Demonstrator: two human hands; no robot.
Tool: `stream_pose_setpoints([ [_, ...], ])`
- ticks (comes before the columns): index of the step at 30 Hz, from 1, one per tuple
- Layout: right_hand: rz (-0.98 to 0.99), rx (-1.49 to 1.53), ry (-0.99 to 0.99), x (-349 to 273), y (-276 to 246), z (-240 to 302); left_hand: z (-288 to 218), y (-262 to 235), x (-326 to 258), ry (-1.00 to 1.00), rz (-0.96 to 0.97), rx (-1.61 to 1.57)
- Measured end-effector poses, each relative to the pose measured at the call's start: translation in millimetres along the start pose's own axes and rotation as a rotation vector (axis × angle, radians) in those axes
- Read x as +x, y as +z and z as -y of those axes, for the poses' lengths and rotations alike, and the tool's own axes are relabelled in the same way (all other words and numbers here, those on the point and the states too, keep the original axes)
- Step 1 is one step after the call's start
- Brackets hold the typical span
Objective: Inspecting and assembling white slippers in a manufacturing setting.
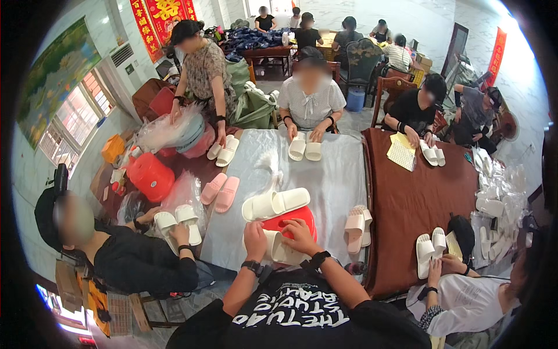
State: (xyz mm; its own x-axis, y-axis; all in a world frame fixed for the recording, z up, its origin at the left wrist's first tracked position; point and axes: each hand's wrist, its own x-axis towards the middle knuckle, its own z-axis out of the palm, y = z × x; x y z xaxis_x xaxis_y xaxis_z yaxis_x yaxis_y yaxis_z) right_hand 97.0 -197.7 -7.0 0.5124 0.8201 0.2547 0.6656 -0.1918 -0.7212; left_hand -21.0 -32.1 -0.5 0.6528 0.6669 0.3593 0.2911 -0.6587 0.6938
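Between my hands, close to my body, is a pair of white slippers (286,254). My left hand (254,239) is closed at the pair's left edge. Over the right slipper, my right hand (299,234) has its fingers bent against the upper side; the exact grip is partly hidden. Just beyond lies another pair of white slippers (290,199), side by side and tilted, at the far edge of a red plastic stool or tub (306,216). Its near part is covered by the slippers and my hands.
Pink slippers (226,195) lie left on the grey-covered table (334,174); patterned white slippers (355,230) lie right. A brown-covered table (401,232) adjoins it. Several people around the tables handle white slippers. A red bucket (150,177) and clear plastic bags (183,191) are left.
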Motion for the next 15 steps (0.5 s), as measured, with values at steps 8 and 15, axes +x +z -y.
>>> stream_pose_setpoints([
  [8,-0.135,0.181,0.087,2.5,-10.0,9.1,0.9,1.8,0.9,-0.017,0.001,0.021],
  [15,-0.172,0.263,0.112,2.5,-6.8,3.0,0.7,0.4,-1.2,0.011,-0.012,0.026],
])
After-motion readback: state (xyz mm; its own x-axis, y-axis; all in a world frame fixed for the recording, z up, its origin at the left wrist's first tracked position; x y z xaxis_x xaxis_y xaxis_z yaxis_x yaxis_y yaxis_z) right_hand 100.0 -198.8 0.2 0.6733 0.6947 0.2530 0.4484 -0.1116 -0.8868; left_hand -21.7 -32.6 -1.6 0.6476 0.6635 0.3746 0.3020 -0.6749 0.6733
